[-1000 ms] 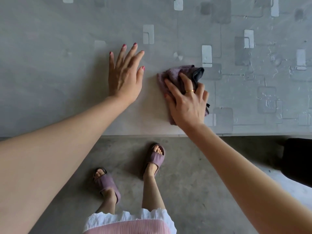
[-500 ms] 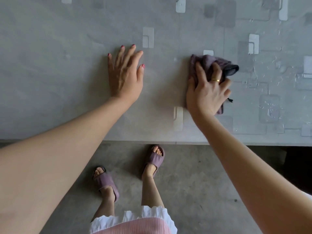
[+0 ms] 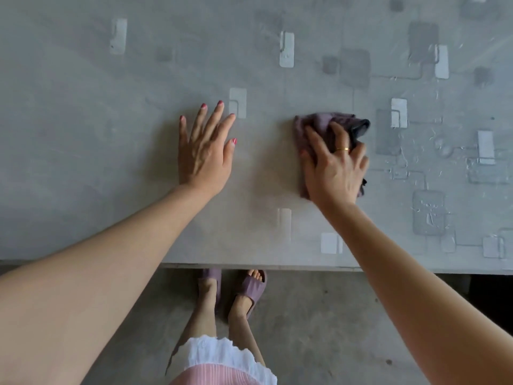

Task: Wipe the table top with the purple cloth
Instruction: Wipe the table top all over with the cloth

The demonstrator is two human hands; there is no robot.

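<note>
Head view: The purple cloth [image 3: 323, 126] is seen bunched on the table top [image 3: 83, 134], right of centre and well back from the near edge. It is pressed down by the right hand [image 3: 334, 168], whose fingers are spread over it and slightly bent; the cloth is pinned beneath the palm, and it cannot be told whether any fold is pinched. The left hand [image 3: 205, 151] is laid flat on the bare surface just beside the cloth, fingers straight and spread, nothing held. It is judged to serve as a brace.

Step in hand: the wiping stroke is judged to be under way. Water marks [image 3: 433, 218] are visible to the right. For the next move, steady downward pressure is called for, and the cloth is to be swept across the wet patches without bunching further.
</note>
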